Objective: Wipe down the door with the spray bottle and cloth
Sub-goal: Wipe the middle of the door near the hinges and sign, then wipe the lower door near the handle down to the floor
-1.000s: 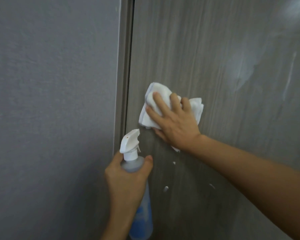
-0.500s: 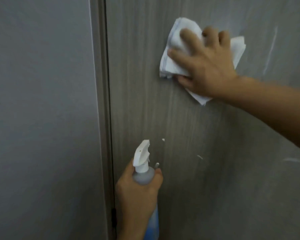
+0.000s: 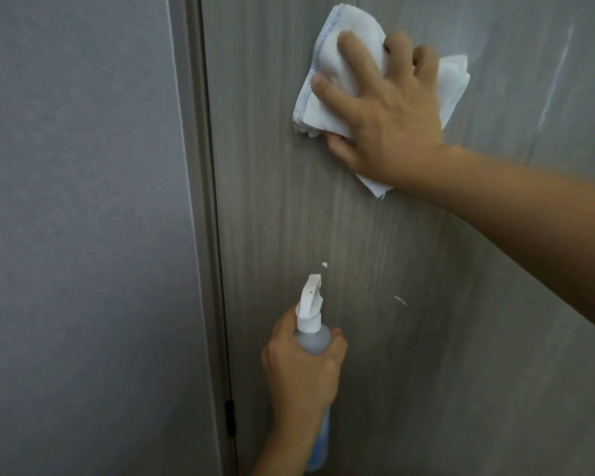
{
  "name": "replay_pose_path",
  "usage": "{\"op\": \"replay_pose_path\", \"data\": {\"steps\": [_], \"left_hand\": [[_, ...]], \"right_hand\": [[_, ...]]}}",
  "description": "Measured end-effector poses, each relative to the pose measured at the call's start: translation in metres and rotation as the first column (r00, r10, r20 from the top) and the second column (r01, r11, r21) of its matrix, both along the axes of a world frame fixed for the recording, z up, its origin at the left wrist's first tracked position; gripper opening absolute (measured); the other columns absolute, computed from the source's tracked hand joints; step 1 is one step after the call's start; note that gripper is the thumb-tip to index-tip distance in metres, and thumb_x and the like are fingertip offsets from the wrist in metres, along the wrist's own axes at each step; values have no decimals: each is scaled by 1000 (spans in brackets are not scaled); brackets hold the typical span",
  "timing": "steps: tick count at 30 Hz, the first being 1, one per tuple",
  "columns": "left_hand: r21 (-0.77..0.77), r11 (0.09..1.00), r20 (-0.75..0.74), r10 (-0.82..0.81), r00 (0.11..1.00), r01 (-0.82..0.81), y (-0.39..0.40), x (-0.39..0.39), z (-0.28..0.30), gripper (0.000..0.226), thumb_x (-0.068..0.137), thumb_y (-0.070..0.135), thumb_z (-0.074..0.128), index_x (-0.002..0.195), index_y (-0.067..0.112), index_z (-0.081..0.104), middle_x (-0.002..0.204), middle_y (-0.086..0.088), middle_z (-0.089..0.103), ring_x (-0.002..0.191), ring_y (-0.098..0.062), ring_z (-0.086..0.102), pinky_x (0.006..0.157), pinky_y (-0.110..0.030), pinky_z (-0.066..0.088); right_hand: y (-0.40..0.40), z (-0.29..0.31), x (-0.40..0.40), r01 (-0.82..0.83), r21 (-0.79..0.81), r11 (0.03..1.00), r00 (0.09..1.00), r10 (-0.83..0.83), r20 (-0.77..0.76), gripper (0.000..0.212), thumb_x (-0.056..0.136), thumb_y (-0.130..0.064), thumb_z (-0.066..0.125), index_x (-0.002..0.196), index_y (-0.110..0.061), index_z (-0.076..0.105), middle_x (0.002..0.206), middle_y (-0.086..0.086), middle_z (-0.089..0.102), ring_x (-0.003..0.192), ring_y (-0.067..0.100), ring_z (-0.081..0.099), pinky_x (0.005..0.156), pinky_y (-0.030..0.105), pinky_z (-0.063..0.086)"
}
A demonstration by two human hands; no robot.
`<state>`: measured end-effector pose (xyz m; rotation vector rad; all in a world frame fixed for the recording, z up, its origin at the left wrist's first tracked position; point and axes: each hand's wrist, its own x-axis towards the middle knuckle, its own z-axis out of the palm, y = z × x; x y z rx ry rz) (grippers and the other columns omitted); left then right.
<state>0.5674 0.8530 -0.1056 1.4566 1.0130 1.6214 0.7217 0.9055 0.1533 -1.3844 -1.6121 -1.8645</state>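
A grey wood-grain door [image 3: 426,355] fills the right side of the view. My right hand [image 3: 389,121] presses a crumpled white cloth [image 3: 320,101] flat against the upper door, its fingers spread over the cloth. Lower down, my left hand [image 3: 303,383] grips a clear spray bottle [image 3: 311,324] by its shoulder. The bottle's white trigger head points up toward the door, and blue liquid shows below my hand. Small white specks [image 3: 324,265] sit on the door just above the nozzle.
A plain grey wall [image 3: 83,235] takes up the left side, and the grey door frame [image 3: 200,201] separates it from the door. A dark hinge [image 3: 230,419] sits in the gap low down. A pale wet streak [image 3: 557,73] runs down the door at upper right.
My right hand slid the cloth up the door from beside the bottle to well above it, then drifted slightly left. My left hand kept its grip on the bottle.
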Motion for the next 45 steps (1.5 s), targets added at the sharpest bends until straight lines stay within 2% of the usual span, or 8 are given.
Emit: {"op": "replay_pose_path", "data": {"steps": [7,12,15,24,31,34,39,45], "left_hand": [[52,999,21,0,1000,-1,0,4,3,25,70,9,84,83,25,69,69,-1,67,62,-17,65,55,-22,53],[64,998,31,16,999,-17,2,9,1,28,69,13,85,84,29,69,73,5,69,65,-11,67,58,-22,54],[66,998,28,3,1000,-5,-4,18,-10,31,64,28,83,92,30,71,73,5,69,65,-9,67,61,-28,56],[63,995,-6,-71,997,71,-48,80,-35,42,59,30,82,89,52,63,72,14,69,63,0,66,61,-22,54],[103,992,2,-74,997,74,-47,86,-36,47,62,22,86,94,49,64,76,15,69,68,-2,67,63,-21,55],[81,995,12,-63,998,62,-43,76,-38,42,62,20,87,97,35,71,77,12,70,69,-5,68,64,-26,57],[-49,998,70,33,997,-30,-25,30,-64,48,56,39,80,102,26,75,79,3,75,71,-11,71,69,-33,59],[-128,990,28,63,998,-59,-3,3,-76,38,66,5,88,98,20,74,76,1,73,68,-10,70,66,-34,60]], "right_hand": [[3,-3,0,-23,48,999,1000,23,5,53,96,-51,44,143,-28,48,156,15,46,125,53,52,90,58,41],[3,-3,0,-22,49,999,1000,22,4,54,95,-50,44,144,-28,47,157,15,45,126,53,51,92,59,41],[4,-3,-1,-32,68,997,1000,32,1,54,93,-51,48,142,-28,50,155,15,48,124,53,53,91,58,43],[4,-3,-1,-34,62,997,999,34,4,57,89,-50,49,142,-28,54,155,15,49,127,54,52,88,60,42],[2,-3,-2,-38,58,998,999,38,1,56,88,-49,46,139,-27,56,153,16,52,127,54,53,89,60,42],[2,-3,-1,-24,58,998,1000,23,16,57,88,-50,48,140,-27,56,152,16,52,126,54,54,90,61,43],[1,-2,1,-44,52,998,999,43,20,54,92,-50,48,141,-26,52,153,18,50,127,54,53,90,62,44],[2,-3,0,-41,9,999,999,41,-17,53,95,-49,43,144,-27,45,158,17,42,132,55,46,95,64,39]]}}
